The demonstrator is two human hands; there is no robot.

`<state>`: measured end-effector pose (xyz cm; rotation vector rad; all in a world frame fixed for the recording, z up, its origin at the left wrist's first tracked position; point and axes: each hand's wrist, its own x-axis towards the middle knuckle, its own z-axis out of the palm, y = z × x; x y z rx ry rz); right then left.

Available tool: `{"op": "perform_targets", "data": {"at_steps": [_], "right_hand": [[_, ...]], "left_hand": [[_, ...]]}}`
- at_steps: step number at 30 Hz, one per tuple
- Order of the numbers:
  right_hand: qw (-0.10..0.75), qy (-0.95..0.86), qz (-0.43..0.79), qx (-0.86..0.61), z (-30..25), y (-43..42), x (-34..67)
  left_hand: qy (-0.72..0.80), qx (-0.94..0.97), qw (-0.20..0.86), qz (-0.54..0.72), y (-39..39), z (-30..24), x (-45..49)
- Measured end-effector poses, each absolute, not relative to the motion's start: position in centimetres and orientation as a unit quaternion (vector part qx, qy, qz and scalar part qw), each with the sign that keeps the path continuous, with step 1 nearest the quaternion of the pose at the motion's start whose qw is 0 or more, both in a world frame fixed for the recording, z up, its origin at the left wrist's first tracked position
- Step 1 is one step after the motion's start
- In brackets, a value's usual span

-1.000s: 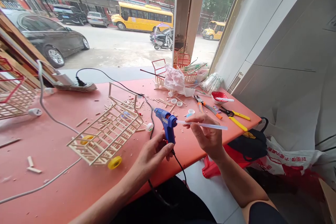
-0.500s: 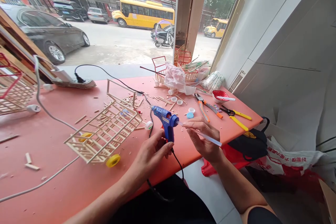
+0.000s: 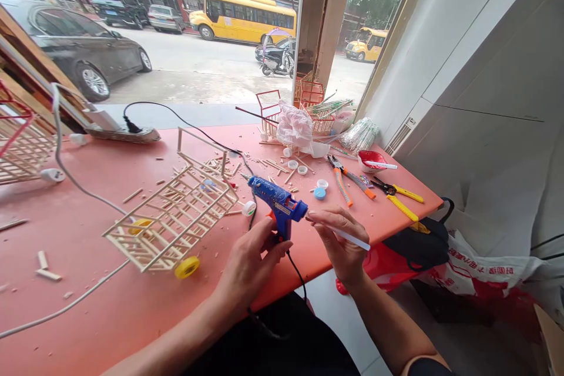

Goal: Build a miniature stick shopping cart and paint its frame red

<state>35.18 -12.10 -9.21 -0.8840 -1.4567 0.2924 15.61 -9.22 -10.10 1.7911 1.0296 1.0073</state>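
Observation:
My left hand (image 3: 252, 257) is closed around the handle of a blue hot glue gun (image 3: 272, 197), whose nozzle points away to the upper left. Between the fingers and thumb of my right hand (image 3: 341, 241) is a translucent white glue stick (image 3: 352, 239). The stick's front end lies near the round back of the gun, partly covered by my fingers; whether it touches the gun I cannot tell. Left of the gun, a small cart of wooden sticks (image 3: 171, 217) rests tilted on the table, with a yellow wheel (image 3: 187, 267) at its lower corner.
On the pink table (image 3: 110, 311) lie pliers (image 3: 346, 179), yellow-handled wire strippers (image 3: 396, 192), a red bowl (image 3: 376, 160), a blue cap (image 3: 319, 192) and loose stick pieces. A power strip (image 3: 126, 134) sits by the window, with cables crossing the table. A plastic bag (image 3: 295, 126) covers part of another cart.
The glue gun has tilted and turned slightly, its nozzle shifting left. My right hand still holds the glue stick, and less of its front end shows behind the gun.

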Motion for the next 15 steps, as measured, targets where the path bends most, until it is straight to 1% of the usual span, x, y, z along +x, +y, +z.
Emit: {"op": "perform_targets", "data": {"at_steps": [5,10,13,15], "right_hand": [[0.659,-0.598,0.213,-0.403,-9.6,-12.8,35.4],[0.682,-0.569,0.219,-0.403,-10.2,-14.4,37.2],[0.648,-0.577,0.205,-0.452,-9.7,-15.1,38.3],[0.611,-0.604,0.166,-0.484,-8.9,-15.3,38.8]], "left_hand": [[0.412,0.699,0.418,0.408,-9.3,-10.2,15.7],[0.41,0.69,0.443,0.399,-9.2,-10.6,15.3],[0.426,0.691,0.424,0.402,-9.2,-10.9,15.3],[0.429,0.697,0.402,0.41,-9.2,-10.9,15.4]]}}
